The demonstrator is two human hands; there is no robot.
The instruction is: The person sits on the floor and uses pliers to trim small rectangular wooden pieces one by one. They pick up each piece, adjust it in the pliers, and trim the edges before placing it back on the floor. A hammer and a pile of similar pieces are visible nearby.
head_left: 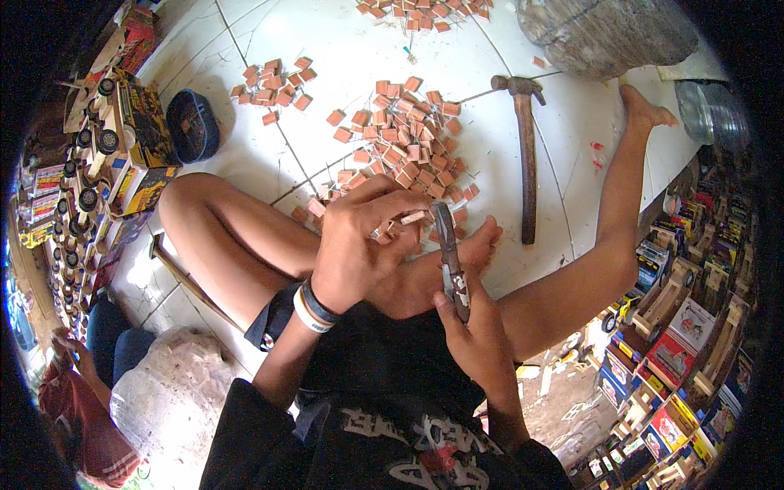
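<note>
Head view: I see the left hand pinching a small block, the right hand closed round a dark tool, tip just beside the left fingers. A slip could nick them, I'd judge; a loose pinch could drop the block toward the pile beyond. Bare foot ahead of the right fingers: also exposed.

Bright illumination covered the white tiled floor, glare washed out patches at left, soft shadow fell beside the blue tub, hands registered sharply, fisheye distortion bent edges, corners fell black
</note>
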